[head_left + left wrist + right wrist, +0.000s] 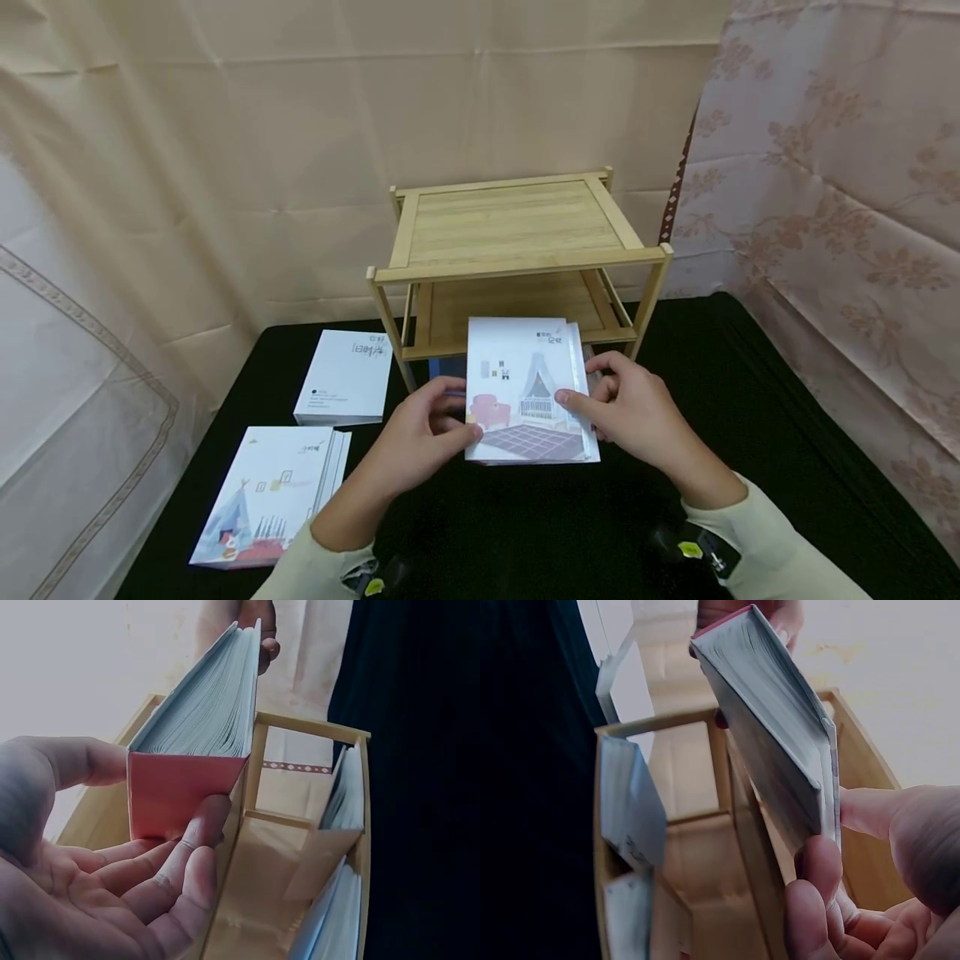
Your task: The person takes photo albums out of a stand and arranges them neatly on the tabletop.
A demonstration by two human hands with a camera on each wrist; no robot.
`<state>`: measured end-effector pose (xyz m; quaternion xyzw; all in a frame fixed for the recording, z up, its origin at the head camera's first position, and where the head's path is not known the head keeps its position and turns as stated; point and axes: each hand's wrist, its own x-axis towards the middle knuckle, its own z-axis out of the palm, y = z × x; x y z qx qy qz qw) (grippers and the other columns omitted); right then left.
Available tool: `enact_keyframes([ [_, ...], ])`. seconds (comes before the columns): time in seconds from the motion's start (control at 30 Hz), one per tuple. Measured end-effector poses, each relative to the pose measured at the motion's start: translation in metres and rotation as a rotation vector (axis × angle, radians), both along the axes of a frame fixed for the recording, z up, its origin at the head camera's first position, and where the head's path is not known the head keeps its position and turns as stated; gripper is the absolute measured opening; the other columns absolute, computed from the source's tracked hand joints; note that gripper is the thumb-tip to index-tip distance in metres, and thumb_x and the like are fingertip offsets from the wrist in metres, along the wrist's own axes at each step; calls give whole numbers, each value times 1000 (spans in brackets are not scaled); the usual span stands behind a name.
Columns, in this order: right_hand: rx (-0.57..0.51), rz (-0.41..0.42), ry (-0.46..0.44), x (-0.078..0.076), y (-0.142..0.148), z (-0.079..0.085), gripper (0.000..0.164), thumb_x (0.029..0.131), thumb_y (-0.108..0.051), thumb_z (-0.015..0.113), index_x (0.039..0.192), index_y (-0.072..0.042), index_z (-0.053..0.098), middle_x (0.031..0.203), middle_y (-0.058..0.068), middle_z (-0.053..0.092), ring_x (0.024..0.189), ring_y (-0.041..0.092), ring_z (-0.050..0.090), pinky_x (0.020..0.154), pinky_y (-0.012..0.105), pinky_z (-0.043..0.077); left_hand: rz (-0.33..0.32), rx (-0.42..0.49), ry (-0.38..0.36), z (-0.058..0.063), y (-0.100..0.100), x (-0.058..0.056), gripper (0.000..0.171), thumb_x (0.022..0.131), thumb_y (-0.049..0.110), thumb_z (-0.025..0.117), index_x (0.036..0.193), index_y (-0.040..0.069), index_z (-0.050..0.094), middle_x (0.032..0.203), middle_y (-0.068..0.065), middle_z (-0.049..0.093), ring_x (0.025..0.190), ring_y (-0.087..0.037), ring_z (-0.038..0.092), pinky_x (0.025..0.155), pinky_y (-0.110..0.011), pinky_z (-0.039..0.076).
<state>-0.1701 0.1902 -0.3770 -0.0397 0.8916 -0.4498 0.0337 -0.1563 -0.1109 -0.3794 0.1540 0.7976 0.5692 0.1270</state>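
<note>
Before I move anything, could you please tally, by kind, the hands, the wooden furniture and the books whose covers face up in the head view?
Books, cover up: 3 (held book, far left book, near left book)
Hands: 2 (left hand, right hand)
Wooden rack: 1
Total: 6

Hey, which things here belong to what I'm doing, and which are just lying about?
Likely part of the job:
white rectangular book held by left hand and right hand
pale two-tier wooden rack
upright books inside it
white book picturing a blue tent
white lettered book behind it

Likely just there:
black cloth
beige curtain
pink floral drape
</note>
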Motion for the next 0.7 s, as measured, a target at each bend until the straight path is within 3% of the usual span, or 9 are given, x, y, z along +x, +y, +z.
enact_keyframes([
  [0.37,-46,67,-32,14,-19,-14,67,85,-47,82,132,-11,51,78,3,70,60,21,68,54,32,58,-47,-34,36,1,-22,19,57,91,13,76,140,1,50,131,-22,66,97,-23,75,80,-28,61],
  [0.7,-101,109,-56,21,-42,-32,67,83,-44,85,131,-11,53,75,2,69,57,21,67,51,33,57,-56,-45,20,-10,-44,32,51,89,8,77,132,0,51,126,-23,67,92,-23,75,77,-31,62],
])
